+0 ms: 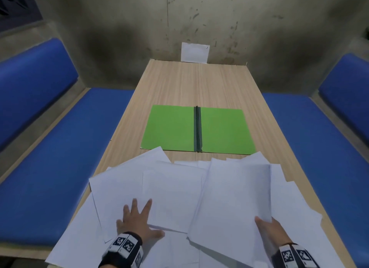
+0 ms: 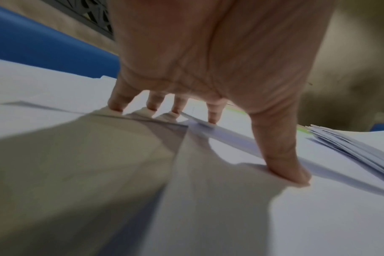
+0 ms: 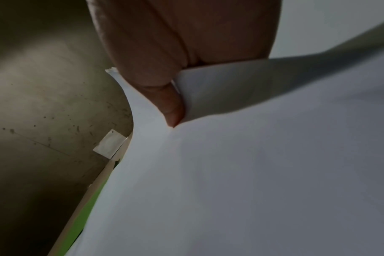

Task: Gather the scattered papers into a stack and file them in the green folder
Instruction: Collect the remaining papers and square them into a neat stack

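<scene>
White papers [image 1: 171, 190] lie scattered and overlapping across the near half of the wooden table [image 1: 199, 84]. My left hand [image 1: 137, 220] presses flat on them with fingers spread [image 2: 213, 114]. My right hand [image 1: 267, 227] pinches the near right corner of a partial stack of sheets [image 1: 235, 196] and holds it tilted off the table; the thumb [image 3: 171, 107] lies on top, the fingers are hidden beneath. The green folder [image 1: 171, 128] lies open and flat beyond the papers, its dark spine [image 1: 198, 128] in the middle.
Blue cushioned benches [image 1: 60, 148] run along both sides of the table. A white sheet [image 1: 194, 52] leans against the grey wall at the table's far end. Some papers overhang the table's near left edge [image 1: 65, 241].
</scene>
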